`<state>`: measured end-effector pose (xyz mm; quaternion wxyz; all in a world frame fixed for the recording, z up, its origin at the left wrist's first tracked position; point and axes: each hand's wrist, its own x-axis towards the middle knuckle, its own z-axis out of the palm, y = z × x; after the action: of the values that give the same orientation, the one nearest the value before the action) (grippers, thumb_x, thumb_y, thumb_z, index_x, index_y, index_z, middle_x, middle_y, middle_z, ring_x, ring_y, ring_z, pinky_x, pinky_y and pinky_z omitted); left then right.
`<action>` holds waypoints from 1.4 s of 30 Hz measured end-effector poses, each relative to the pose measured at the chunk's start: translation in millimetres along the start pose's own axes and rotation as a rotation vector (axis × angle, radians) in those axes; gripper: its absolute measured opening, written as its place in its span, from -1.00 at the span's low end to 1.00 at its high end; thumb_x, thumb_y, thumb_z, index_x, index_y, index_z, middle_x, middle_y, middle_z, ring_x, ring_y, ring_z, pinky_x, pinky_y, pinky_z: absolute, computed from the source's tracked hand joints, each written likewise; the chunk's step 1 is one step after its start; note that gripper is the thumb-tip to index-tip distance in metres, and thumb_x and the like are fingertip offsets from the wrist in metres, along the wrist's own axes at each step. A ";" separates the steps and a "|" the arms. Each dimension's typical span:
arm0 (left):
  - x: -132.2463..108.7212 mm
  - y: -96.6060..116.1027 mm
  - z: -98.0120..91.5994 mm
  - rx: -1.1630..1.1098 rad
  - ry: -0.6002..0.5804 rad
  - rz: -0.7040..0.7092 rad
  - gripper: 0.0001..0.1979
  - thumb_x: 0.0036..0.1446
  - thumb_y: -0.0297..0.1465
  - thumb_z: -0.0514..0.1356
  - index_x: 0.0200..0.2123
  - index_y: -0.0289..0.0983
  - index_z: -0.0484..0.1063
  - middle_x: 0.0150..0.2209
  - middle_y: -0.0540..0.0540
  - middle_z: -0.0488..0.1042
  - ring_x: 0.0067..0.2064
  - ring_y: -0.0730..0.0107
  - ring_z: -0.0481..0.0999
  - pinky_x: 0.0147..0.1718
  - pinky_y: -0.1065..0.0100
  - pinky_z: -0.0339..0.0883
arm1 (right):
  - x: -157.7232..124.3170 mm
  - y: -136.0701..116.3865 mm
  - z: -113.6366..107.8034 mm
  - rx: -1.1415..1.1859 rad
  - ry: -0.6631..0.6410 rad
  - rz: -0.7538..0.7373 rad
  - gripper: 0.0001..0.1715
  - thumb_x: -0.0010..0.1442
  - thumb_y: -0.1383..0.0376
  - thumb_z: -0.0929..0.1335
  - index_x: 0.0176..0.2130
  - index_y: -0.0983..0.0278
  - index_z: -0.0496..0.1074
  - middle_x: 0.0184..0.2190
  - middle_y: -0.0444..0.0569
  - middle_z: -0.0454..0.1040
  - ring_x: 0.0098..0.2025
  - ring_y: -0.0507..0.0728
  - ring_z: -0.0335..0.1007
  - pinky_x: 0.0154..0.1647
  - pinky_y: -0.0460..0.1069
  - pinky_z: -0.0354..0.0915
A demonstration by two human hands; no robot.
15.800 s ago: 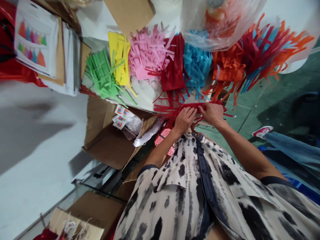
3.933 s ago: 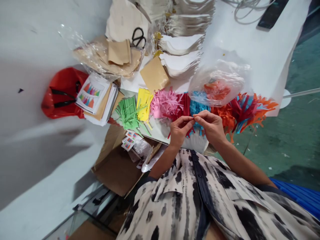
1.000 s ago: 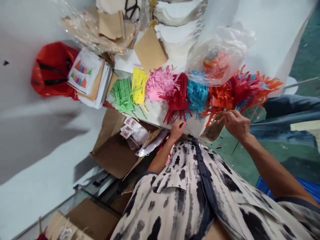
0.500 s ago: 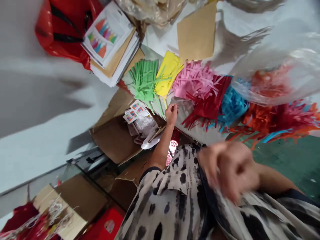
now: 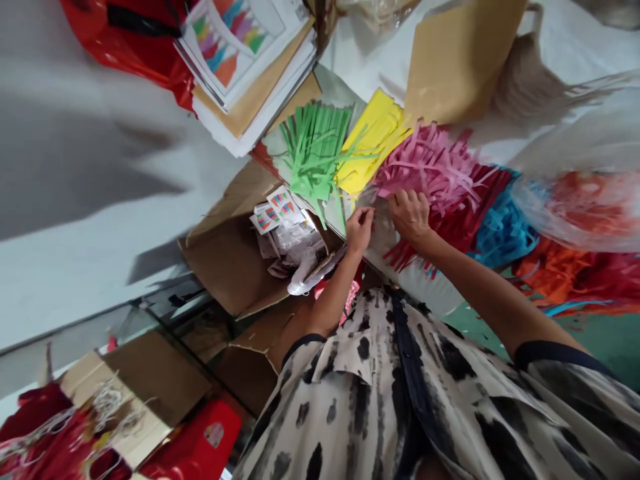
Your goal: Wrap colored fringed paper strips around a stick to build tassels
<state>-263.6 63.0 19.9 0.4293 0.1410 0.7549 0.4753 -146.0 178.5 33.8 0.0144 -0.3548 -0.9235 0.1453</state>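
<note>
My left hand (image 5: 359, 230) and my right hand (image 5: 410, 215) meet at the near edge of the white table (image 5: 425, 287). The left fingers are pinched together below the green fringed paper (image 5: 313, 150) and the yellow fringed paper (image 5: 370, 143); what they hold is hidden. The right fingers curl onto the lower end of the pink fringed paper (image 5: 430, 163), just above the dark red fringed paper (image 5: 460, 223). Blue fringed paper (image 5: 500, 227) and orange fringed paper (image 5: 545, 267) lie further right.
A clear plastic bag (image 5: 575, 200) with orange pieces covers the right piles. A brown envelope (image 5: 460, 60), a stack of printed sheets (image 5: 235, 47) and a red bag (image 5: 135, 33) lie behind. An open cardboard box (image 5: 225, 267) with small printed cards (image 5: 277, 210) stands below the table edge.
My right hand has swung from in front of my chest up to the pink paper, beside the left hand. The left hand moved slightly right along the table edge. The view shifted left.
</note>
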 end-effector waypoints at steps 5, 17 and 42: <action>1.9 7.7 -1.9 -0.064 -0.028 -0.027 -0.69 0.46 -0.08 0.29 -0.12 -0.22 0.58 -0.26 -0.03 0.60 -0.32 0.40 0.53 -0.32 0.40 0.42 | 3.0 11.4 -14.1 0.010 -0.013 0.011 -0.64 0.45 0.38 0.24 -0.23 0.26 0.60 -0.23 0.22 0.57 -0.17 0.30 0.37 -0.13 0.17 0.15; 20.1 38.6 6.5 -0.026 -0.037 0.235 -0.75 0.49 -0.12 0.26 -0.03 -0.13 0.64 -0.01 -0.16 0.66 0.10 0.15 0.63 0.03 0.22 0.57 | 10.7 36.9 -50.7 0.679 0.043 0.324 -0.94 0.19 0.29 0.57 -0.32 0.24 0.68 -0.31 0.01 0.69 -0.27 0.20 0.53 -0.16 0.07 0.36; 71.0 77.7 38.9 -0.052 -0.190 -0.022 -0.85 0.07 -0.53 0.34 -0.24 -0.28 0.54 -0.29 -0.02 0.62 -0.26 0.39 0.61 -0.17 0.34 0.54 | -16.3 42.1 -83.2 0.231 0.086 -0.325 -0.71 0.54 0.28 0.27 -0.15 0.19 0.57 -0.09 0.10 0.68 -0.10 0.25 0.49 -0.03 0.18 0.33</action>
<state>-290.4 169.8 41.6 0.5079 0.1660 0.6997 0.4743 -95.7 219.0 103.0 0.1177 -0.2028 -0.9443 0.2308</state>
